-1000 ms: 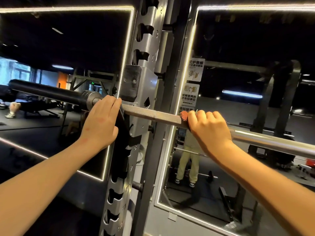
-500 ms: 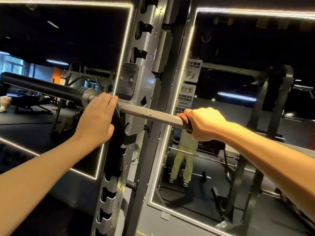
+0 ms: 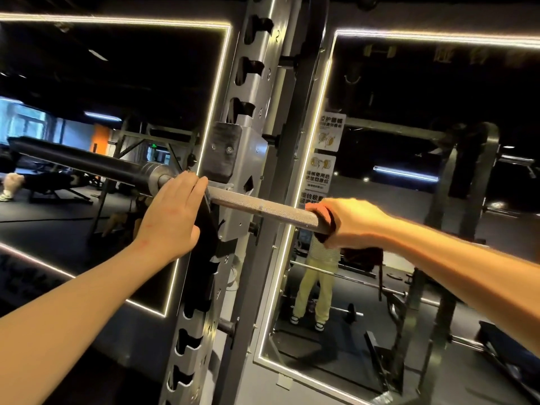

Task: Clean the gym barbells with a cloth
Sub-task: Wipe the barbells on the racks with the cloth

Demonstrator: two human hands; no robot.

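Through the centre, from 12 o'clock down to 6 o'clock: tall grey steel rack upright (image 3: pixel 248 83) with cut-out notches. Across it, from 9 o'clock sloping down toward 3 o'clock and resting on the rack hook: long steel barbell (image 3: pixel 263 206), with thick dark sleeve (image 3: pixel 87 162) at the 9 o'clock end and rough knurled grey shaft in the middle. Judged heavy and fully stiff, so no need to lift; better left on the hook and only rubbed along. Possibly free to roll there, hence worth steadying. Just at 9 o'clock of the upright, left hand (image 3: pixel 172 217) laid flat over the bar, fingers straight, holding nothing. At 3 o'clock of the upright, right hand (image 3: pixel 353 223) curled tight around the shaft, with small dark cloth (image 3: pixel 323 219) with reddish edge pinched between palm and metal. Soft and thin by the look, likely to catch on the knurling; best wrapped all around the bar, pressed firmly, slid along the shaft. Past the right hand, bar hidden behind the arm.
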